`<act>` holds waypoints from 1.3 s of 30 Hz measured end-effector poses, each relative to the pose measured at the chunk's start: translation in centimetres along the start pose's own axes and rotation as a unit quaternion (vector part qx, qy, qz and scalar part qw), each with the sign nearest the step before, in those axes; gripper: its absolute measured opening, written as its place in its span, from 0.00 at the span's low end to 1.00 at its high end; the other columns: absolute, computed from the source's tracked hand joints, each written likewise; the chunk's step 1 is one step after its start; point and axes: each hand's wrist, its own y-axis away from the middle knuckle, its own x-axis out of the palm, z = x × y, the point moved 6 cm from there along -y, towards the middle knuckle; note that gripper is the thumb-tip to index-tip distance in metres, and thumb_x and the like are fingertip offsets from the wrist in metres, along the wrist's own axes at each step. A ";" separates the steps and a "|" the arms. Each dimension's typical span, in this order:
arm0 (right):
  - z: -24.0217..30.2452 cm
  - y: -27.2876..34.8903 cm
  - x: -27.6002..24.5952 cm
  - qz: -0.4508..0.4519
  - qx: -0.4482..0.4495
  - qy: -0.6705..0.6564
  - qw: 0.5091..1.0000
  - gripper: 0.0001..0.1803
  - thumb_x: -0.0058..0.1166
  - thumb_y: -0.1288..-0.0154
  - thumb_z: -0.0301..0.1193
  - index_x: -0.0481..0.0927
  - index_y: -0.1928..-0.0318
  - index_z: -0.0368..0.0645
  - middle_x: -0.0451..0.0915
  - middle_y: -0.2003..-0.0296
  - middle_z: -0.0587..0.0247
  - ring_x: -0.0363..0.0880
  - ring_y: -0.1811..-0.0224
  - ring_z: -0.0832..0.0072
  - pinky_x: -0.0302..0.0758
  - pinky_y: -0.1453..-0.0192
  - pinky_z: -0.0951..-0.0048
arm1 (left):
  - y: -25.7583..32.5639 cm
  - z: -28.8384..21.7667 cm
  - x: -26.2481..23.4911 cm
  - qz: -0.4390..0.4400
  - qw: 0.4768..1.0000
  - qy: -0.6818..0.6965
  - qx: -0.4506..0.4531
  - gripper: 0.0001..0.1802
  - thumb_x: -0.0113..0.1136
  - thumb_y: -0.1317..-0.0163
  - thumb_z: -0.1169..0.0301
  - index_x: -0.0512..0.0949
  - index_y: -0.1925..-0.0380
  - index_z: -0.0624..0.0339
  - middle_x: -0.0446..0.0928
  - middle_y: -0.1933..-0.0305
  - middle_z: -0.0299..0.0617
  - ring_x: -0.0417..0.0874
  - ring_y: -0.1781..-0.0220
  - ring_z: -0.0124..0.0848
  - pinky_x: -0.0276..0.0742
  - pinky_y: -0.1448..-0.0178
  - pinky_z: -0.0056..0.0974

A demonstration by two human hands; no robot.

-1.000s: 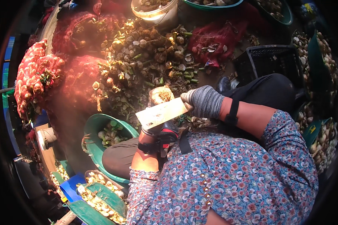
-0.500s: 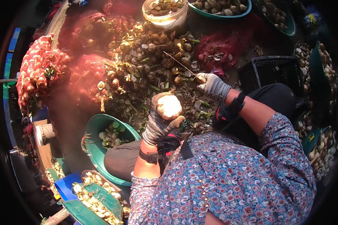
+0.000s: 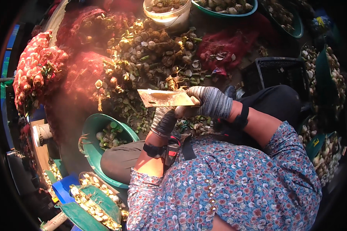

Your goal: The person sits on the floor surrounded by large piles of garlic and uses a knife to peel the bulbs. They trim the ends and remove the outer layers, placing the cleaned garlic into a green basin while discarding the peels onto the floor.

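My right hand (image 3: 212,102) grips the cleaver (image 3: 165,98), now back across my left hand (image 3: 164,121), beside the heap (image 3: 154,57).

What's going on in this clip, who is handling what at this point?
A person seated on the ground, wearing grey knit gloves, is working with a broad cleaver. The right hand grips its handle, with the blade held flat and pointing to the person's left. The left hand is just beneath the blade; whether it holds anything is hidden. In front lies a big heap of round husked bulbs and trimmings. A green basin by the left knee holds a few pieces, and red mesh sacks lie to the left.
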 end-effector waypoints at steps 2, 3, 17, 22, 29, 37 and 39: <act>1.3 0.5 -1.1 0.017 0.016 0.062 0.998 0.26 0.68 0.44 0.50 0.80 0.52 0.46 0.83 0.59 0.53 0.83 0.57 0.54 0.79 0.53 0.64 | 0.6 1.0 -0.4 0.007 0.999 -0.018 -0.033 0.19 0.57 0.33 0.64 0.76 0.44 0.55 0.81 0.50 0.46 0.82 0.49 0.42 0.76 0.44 0.46; 1.1 0.3 -1.1 -0.006 -0.013 0.099 0.995 0.22 0.66 0.43 0.47 0.80 0.55 0.46 0.82 0.63 0.51 0.82 0.58 0.52 0.78 0.55 0.61 | 0.7 1.7 -0.4 0.025 0.996 -0.069 -0.045 0.20 0.57 0.33 0.62 0.76 0.44 0.55 0.81 0.50 0.46 0.83 0.51 0.43 0.77 0.46 0.47; -8.8 -2.5 -2.0 -0.030 0.239 0.101 0.965 0.19 0.59 0.38 0.46 0.80 0.56 0.44 0.83 0.63 0.50 0.82 0.58 0.52 0.78 0.54 0.58 | 5.5 3.7 -21.8 0.230 0.835 -0.296 -0.403 0.27 0.70 0.45 0.64 0.78 0.44 0.57 0.83 0.57 0.52 0.87 0.56 0.43 0.81 0.50 0.42; -10.7 -4.5 -0.7 -0.060 0.193 0.047 0.978 0.18 0.60 0.38 0.45 0.80 0.56 0.46 0.83 0.67 0.52 0.82 0.64 0.53 0.77 0.58 0.60 | -1.0 12.6 -12.1 0.230 0.919 -0.153 -0.280 0.24 0.62 0.36 0.60 0.76 0.42 0.57 0.81 0.48 0.56 0.81 0.45 0.50 0.76 0.41 0.43; -11.1 -4.1 -2.0 -0.080 0.220 0.033 0.972 0.16 0.61 0.39 0.41 0.80 0.56 0.44 0.82 0.66 0.50 0.82 0.62 0.52 0.77 0.57 0.61 | -6.5 28.7 5.1 0.166 0.887 -0.169 -0.397 0.39 0.68 0.45 0.54 0.70 0.35 0.55 0.71 0.33 0.53 0.73 0.33 0.50 0.71 0.31 0.47; -11.3 -4.7 -1.4 -0.010 0.290 0.014 0.957 0.20 0.60 0.43 0.36 0.79 0.51 0.41 0.83 0.61 0.47 0.82 0.56 0.50 0.78 0.51 0.59 | -7.5 25.7 7.4 0.181 0.850 -0.188 -0.458 0.40 0.74 0.54 0.48 0.74 0.38 0.43 0.74 0.35 0.46 0.75 0.33 0.46 0.71 0.31 0.49; -10.5 -4.8 -1.8 0.014 0.319 0.034 0.947 0.21 0.59 0.43 0.35 0.78 0.50 0.41 0.83 0.60 0.47 0.82 0.55 0.51 0.78 0.51 0.58 | -8.0 25.1 7.6 0.132 0.885 -0.179 -0.409 0.37 0.74 0.52 0.53 0.75 0.41 0.49 0.78 0.40 0.47 0.79 0.38 0.44 0.74 0.35 0.47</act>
